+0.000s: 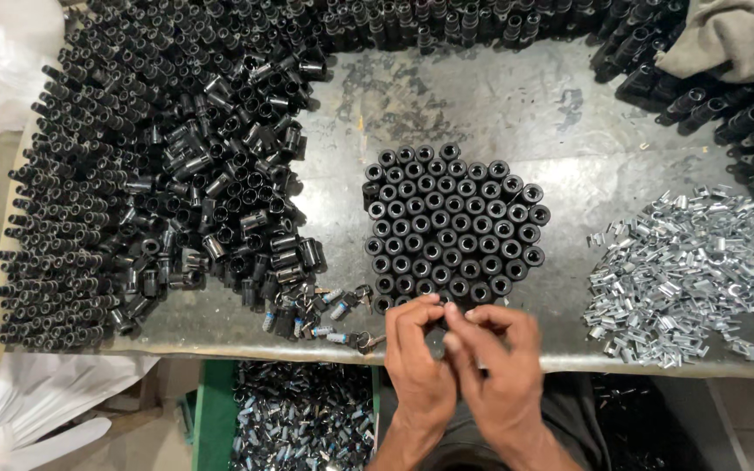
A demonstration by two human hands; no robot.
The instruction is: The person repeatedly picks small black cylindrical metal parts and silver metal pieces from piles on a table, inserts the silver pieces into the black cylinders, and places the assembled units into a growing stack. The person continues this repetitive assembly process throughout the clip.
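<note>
Viewed from above: a grey metal desk (482,105) crowded with small parts. Below its near edge, a green bin (211,410) filled with loose silver and black parts (307,419).

At the desk's centre, a tight cluster (453,228) of black tubes standing upright, open ends up, packed side by side in a rough honeycomb. To the left, a large loose heap (220,192) of the same black tubes lying at all angles, ringed along the far left by rows of ribbed black pieces (45,227). More ribbed black pieces across the top edge and top right. At right, a pile of small silver clips (700,270). Just left of the hands, a few silver-and-blue cylinders with keys (333,318) near the desk's edge. Grey cloth (726,35) in the top right corner; white plastic bag (2,61) at top left.

At bottom centre, 2 bare hands close together, just in front of the upright cluster. Left hand (418,349) and right hand (499,358) with fingers curled inward, fingertips meeting and pinching 1 small black tube (442,312) between them, mostly hidden by the fingers, held right at the cluster's near edge.
</note>
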